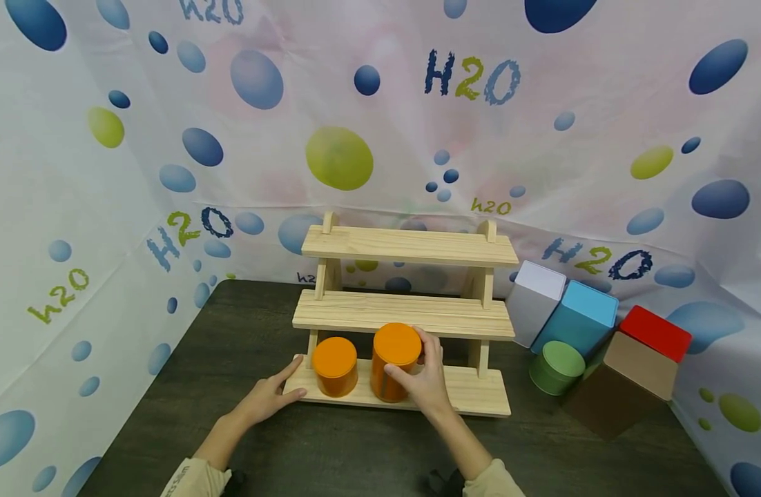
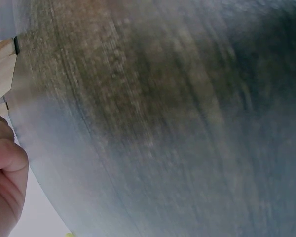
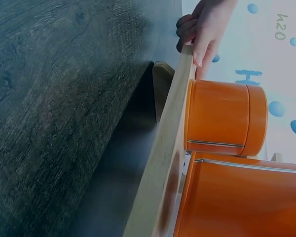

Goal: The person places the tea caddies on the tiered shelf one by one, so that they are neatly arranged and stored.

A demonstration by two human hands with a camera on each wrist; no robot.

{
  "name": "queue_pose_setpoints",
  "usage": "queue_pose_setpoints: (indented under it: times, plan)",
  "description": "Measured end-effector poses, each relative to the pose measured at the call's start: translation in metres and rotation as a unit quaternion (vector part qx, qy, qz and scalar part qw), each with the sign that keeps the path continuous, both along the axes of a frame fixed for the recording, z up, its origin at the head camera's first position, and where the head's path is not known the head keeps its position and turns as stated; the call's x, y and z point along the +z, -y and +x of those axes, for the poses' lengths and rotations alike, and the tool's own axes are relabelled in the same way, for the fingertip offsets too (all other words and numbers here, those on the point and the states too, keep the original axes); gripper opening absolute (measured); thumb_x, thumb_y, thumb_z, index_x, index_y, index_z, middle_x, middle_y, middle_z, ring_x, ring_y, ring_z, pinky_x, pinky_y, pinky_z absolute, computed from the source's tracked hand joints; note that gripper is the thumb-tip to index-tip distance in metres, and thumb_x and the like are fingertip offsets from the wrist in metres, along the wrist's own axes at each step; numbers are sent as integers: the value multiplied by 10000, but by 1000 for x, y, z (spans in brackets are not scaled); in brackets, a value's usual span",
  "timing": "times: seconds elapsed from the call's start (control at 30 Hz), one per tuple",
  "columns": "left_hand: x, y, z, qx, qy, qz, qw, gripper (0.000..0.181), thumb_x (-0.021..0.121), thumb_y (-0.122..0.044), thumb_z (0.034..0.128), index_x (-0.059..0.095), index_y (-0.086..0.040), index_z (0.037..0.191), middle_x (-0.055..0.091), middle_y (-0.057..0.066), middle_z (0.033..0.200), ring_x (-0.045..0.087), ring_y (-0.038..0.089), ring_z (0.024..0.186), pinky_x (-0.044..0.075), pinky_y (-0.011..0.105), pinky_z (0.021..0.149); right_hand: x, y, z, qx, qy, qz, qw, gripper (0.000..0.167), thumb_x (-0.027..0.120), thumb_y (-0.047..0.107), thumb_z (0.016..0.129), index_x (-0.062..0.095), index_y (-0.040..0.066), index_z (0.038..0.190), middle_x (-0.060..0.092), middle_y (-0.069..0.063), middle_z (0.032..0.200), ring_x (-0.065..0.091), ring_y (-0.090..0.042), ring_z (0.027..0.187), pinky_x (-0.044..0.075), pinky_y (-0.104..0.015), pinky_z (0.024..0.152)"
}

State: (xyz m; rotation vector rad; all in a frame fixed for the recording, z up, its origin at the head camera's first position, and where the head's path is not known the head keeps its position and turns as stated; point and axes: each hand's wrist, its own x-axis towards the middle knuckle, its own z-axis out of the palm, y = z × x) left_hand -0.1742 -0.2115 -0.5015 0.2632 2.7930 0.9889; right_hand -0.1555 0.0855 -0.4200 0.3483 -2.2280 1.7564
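Note:
A three-tier wooden display shelf (image 1: 480,392) stands on the dark table. Two orange lidded tins are upright on its bottom tier: a shorter tin (image 1: 334,357) at left and a taller tin (image 1: 396,345) near the middle. My right hand (image 1: 431,381) grips the taller tin from its right side, thumb at the front; some fingers are hidden behind it. At the left end of the bottom tier, my left hand (image 1: 265,400) holds the board's edge; in the right wrist view its thumb and fingers (image 3: 207,37) pinch that end. The left wrist view mostly shows tabletop.
Right of the shelf stand a white box (image 1: 534,300), a blue box (image 1: 576,316), a green round tin (image 1: 556,368), a red box (image 1: 657,333) and a brown box (image 1: 623,383). A patterned curtain (image 1: 405,186) hangs behind and along the sides of the dark table (image 1: 331,455).

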Motion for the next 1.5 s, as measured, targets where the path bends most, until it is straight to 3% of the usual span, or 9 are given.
queue_pose_setpoints:
  times: [0.27, 0.6, 1.0, 1.27, 1.5]
  plan:
    - [2, -1, 1, -26, 48, -4, 10000, 742, 631, -386, 840, 302, -75, 1428, 517, 311, 1202, 553, 208, 792, 444, 445, 770, -2, 3, 0, 66, 73, 86, 9999, 679, 734, -16, 691, 394, -90, 1274, 424, -201, 1126, 315, -151, 953, 291, -222, 747]
    - [0, 0, -1, -2, -22, 4, 10000, 736, 636, -365, 841, 300, -77, 1429, 538, 298, 1180, 523, 192, 747, 438, 422, 750, -5, 4, -1, 131, 105, 195, 9997, 690, 740, -3, 696, 388, -81, 1285, 418, -199, 1134, 316, -160, 973, 324, -266, 763]
    - [-1, 0, 0, 32, 23, -5, 10000, 737, 633, -374, 841, 298, -87, 1432, 492, 311, 1235, 578, 240, 845, 444, 458, 780, -4, 4, -1, 192, 207, 285, 9992, 723, 750, 10, 700, 364, -100, 1301, 393, -223, 1173, 309, -193, 995, 340, -310, 790]
    - [-2, -1, -2, 19, 60, -25, 10000, 745, 631, -385, 840, 290, -94, 1436, 500, 304, 1230, 565, 217, 808, 444, 441, 766, -32, -4, -16, 312, 312, 420, 9981, 824, 788, 85, 694, 325, -10, 1369, 360, -179, 1250, 293, -184, 1030, 337, -315, 802]
    - [-1, 0, -1, 27, 67, -24, 10000, 744, 637, -376, 838, 295, -88, 1433, 532, 297, 1190, 523, 188, 724, 435, 399, 721, -42, -10, -17, 492, -50, 141, 9987, 856, 786, 239, 718, 305, 38, 1397, 362, -151, 1233, 312, -206, 1004, 315, -339, 781]
